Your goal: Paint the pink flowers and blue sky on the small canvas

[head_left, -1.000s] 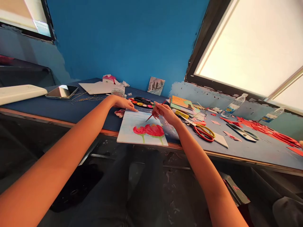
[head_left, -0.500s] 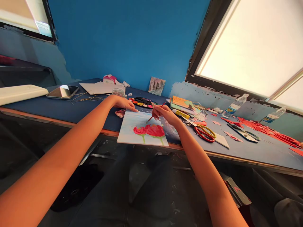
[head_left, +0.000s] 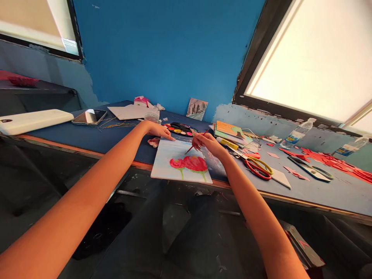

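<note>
A small canvas (head_left: 165,155) lies at the table's front edge, painted pale blue with red flowers on green stems. Pinched in my right hand (head_left: 207,142) is a thin red paintbrush (head_left: 190,148), its tip at the blue area just above the flowers. My left hand (head_left: 158,130) rests at the canvas's upper left corner, fingers stretched out and holding nothing. Behind the canvas sits a paint palette (head_left: 181,129) of several colours, partly covered by something dark. A crumpled pinkish tissue (head_left: 154,142) lies beside my left hand, near a clear jar (head_left: 151,117).
Right of the canvas are scissors (head_left: 258,168), a yellow tube (head_left: 227,143), stacked painted cards (head_left: 229,130) and red paper scraps (head_left: 334,161). Plastic bottles (head_left: 298,133) stand farther right. On the left lie a phone (head_left: 89,117) and a white case-like object (head_left: 37,120). A small painting (head_left: 197,109) leans on the wall.
The whole view has shifted, so everything appears slightly farther right and lower. Both hands keep much the same pose, the brush tip still above the flowers.
</note>
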Demonstrator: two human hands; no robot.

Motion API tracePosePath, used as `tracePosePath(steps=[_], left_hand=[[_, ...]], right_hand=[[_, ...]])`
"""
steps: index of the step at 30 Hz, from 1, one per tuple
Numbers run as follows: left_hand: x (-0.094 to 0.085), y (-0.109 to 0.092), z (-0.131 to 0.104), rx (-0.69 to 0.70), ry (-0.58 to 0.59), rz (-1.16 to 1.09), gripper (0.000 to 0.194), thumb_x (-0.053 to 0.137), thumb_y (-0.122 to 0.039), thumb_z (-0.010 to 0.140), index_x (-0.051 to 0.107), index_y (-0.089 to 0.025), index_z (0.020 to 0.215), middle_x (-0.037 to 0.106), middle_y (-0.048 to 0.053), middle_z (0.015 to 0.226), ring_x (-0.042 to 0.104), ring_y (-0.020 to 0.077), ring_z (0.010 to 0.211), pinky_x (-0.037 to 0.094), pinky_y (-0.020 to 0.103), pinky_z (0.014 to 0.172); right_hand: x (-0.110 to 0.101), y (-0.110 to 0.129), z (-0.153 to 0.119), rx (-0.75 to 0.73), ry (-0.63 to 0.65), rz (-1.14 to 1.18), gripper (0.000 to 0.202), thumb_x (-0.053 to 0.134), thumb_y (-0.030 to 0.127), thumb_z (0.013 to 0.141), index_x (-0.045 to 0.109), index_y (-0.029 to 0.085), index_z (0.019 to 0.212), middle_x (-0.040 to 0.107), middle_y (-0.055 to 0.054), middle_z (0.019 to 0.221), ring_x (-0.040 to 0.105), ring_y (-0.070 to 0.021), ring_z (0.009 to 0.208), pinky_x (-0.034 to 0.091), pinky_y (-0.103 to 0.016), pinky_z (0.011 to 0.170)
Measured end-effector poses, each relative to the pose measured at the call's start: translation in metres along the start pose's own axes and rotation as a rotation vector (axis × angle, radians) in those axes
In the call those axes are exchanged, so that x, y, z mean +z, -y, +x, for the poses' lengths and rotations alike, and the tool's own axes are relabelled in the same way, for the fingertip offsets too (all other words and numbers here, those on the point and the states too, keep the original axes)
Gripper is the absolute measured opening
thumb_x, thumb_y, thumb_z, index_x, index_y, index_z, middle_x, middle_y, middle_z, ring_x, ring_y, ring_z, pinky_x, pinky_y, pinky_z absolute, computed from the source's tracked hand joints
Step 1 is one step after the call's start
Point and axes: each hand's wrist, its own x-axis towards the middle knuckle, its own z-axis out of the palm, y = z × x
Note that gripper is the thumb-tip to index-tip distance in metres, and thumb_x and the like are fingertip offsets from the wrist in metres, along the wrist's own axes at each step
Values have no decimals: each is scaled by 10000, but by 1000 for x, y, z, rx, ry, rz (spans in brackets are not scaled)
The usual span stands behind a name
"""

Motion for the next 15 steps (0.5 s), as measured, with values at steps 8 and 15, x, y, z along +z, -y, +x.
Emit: tracePosePath(steps=[8, 15], left_hand=[[1, -2, -2, -11, -44, -15, 587, 743, -753, 651, 475, -238, 736, 469, -28, 423, 448, 144, 346, 347, 243, 314], [-2, 5, 2, 48, 12, 16, 595, 653, -799, 696, 520, -222, 751, 506, -10, 471, 440, 136, 351, 369, 256, 330]], right_hand=[[0, 0, 0, 2, -11, 22, 652, 533, 732, 877, 392, 197, 531, 476, 6, 529, 479, -101, 540, 386, -265, 605], [0, 4, -2, 33, -44, 57, 627, 528, 716, 889, 395, 202, 556, 483, 13, 523, 498, -109, 556, 402, -271, 642]])
